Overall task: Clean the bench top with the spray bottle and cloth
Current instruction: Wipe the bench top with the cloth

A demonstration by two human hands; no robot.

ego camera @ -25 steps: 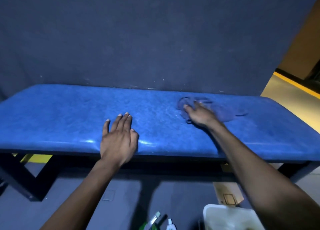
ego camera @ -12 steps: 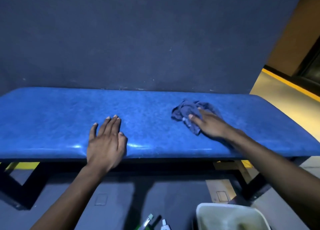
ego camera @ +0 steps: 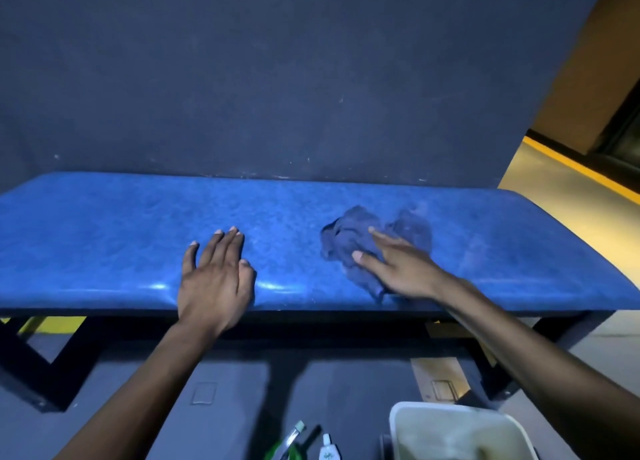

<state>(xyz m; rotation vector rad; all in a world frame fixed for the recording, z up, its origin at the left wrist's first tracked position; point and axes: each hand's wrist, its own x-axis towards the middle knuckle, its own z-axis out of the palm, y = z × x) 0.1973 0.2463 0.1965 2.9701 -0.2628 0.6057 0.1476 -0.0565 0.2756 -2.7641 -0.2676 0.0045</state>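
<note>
both hands lie flat and grip nothing: my right hand (ego camera: pixel 401 269) presses the cloth (ego camera: pixel 349 245) on the bench (ego camera: pixel 104 234), whose long axis runs leftward past my left hand (ego camera: pixel 214 279).

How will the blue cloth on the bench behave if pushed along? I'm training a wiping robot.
The cloth lies crumpled in soft folds, so it is probably floppy and will bunch rather than slide as one piece. The right hand presses it flat with spread fingers, which suggests it needs pressure to stay put. The bench top looks glossy, so the cloth may glide easily.
</note>
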